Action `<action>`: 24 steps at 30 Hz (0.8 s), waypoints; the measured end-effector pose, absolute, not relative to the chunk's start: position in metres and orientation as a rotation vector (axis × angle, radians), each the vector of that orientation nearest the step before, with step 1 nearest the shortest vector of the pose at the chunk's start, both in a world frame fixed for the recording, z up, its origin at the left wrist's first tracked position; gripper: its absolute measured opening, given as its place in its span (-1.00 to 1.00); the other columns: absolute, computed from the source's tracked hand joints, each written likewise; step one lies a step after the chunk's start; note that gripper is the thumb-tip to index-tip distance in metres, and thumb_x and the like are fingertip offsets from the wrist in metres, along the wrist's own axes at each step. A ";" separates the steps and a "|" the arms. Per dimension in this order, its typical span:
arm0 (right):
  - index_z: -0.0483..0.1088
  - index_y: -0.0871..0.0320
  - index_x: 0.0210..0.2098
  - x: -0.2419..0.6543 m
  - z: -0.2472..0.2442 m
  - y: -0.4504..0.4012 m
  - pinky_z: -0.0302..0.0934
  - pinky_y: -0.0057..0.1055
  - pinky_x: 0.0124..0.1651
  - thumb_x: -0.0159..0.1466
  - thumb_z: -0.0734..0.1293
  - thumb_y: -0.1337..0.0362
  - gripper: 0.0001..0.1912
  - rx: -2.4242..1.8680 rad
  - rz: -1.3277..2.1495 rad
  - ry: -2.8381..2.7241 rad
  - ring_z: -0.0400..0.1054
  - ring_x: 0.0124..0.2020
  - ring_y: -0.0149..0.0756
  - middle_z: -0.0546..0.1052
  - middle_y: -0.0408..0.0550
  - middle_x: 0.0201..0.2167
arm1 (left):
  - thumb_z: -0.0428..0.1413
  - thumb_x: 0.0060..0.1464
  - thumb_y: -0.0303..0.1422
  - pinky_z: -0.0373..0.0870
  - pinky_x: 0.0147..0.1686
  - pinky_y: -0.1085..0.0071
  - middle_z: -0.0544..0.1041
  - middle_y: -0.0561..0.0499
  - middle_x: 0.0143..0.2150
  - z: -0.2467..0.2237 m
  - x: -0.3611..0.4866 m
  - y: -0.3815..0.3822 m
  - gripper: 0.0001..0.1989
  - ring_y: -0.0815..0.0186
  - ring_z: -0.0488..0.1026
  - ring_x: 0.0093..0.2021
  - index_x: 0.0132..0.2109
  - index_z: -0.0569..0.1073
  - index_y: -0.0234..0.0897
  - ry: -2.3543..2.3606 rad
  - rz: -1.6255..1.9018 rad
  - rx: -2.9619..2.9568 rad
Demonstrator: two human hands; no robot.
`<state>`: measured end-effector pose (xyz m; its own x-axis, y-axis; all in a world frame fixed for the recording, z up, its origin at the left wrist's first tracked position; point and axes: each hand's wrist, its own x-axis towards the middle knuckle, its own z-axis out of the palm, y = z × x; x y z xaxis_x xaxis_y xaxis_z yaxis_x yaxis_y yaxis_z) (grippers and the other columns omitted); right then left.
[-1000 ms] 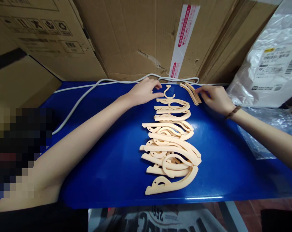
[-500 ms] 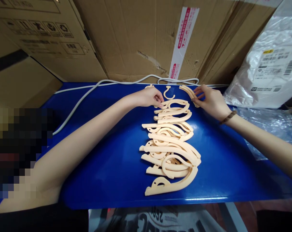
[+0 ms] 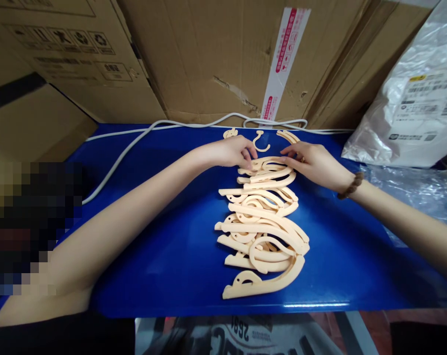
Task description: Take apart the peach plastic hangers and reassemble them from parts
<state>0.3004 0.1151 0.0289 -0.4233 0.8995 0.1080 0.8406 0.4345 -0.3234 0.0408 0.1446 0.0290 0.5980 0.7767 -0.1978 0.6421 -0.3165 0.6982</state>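
Note:
Several folded beige plastic hangers [image 3: 267, 224] lie in an overlapping column on the blue table. My left hand [image 3: 240, 151] has its fingers closed on the left end of the topmost hanger [image 3: 269, 161]. At that hanger's right end is my right hand [image 3: 307, 160], thumb and fingers apart, the fingertips close to it or touching it. Behind the hands lie a loose beige hook [image 3: 260, 143], a small beige piece [image 3: 230, 132] to its left, and curved arm pieces [image 3: 288, 137] partly covered by my right hand.
A white cable [image 3: 149, 129] runs along the table's back edge before cardboard boxes [image 3: 216, 54]. At the right are a white plastic package [image 3: 411, 98] and clear plastic film [image 3: 411, 192]. A grey printed bag [image 3: 223, 337] shows below the front edge.
My right hand has come off the curved arm pieces and moved left to the topmost hanger. My left hand has shifted slightly right, and the small piece behind it shows more.

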 end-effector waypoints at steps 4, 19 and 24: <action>0.62 0.18 -0.05 0.300 0.030 0.113 0.22 -0.29 -0.29 0.30 0.34 -0.11 -0.48 -1.531 0.512 -2.398 0.45 -0.37 -0.21 0.66 0.02 -0.30 | 0.20 0.09 -0.38 0.37 -0.21 0.42 0.65 -0.15 -0.11 0.032 0.044 0.140 -0.68 0.23 0.56 -0.12 -0.01 0.60 -0.41 1.109 0.248 2.101; 0.55 0.14 -0.38 0.295 0.043 0.115 0.09 -0.34 -0.39 0.20 0.45 -0.18 -0.53 -1.449 0.959 -2.081 0.23 -0.48 -0.33 0.45 -0.09 -0.54 | 0.34 -0.07 -0.39 0.28 -0.29 0.45 0.52 0.07 -0.42 0.058 0.032 0.143 -0.78 0.31 0.47 -0.34 -0.21 0.60 -0.28 1.170 0.443 1.886; 0.54 0.16 -0.39 0.293 0.070 0.114 0.16 -0.32 -0.31 0.29 0.43 0.01 -0.67 -1.422 0.976 -1.827 0.26 -0.43 -0.33 0.46 -0.05 -0.46 | 0.27 0.06 -0.51 0.42 -0.13 0.44 0.55 -0.01 -0.37 0.071 0.041 0.146 -0.96 0.42 0.46 -0.36 -0.31 0.55 -0.35 1.011 0.888 1.349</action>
<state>0.2925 0.1136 0.0697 -0.2291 0.9729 0.0301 0.5160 0.1476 -0.8438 0.0405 0.1455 0.0707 0.3373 0.9393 -0.0630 0.0588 0.0458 0.9972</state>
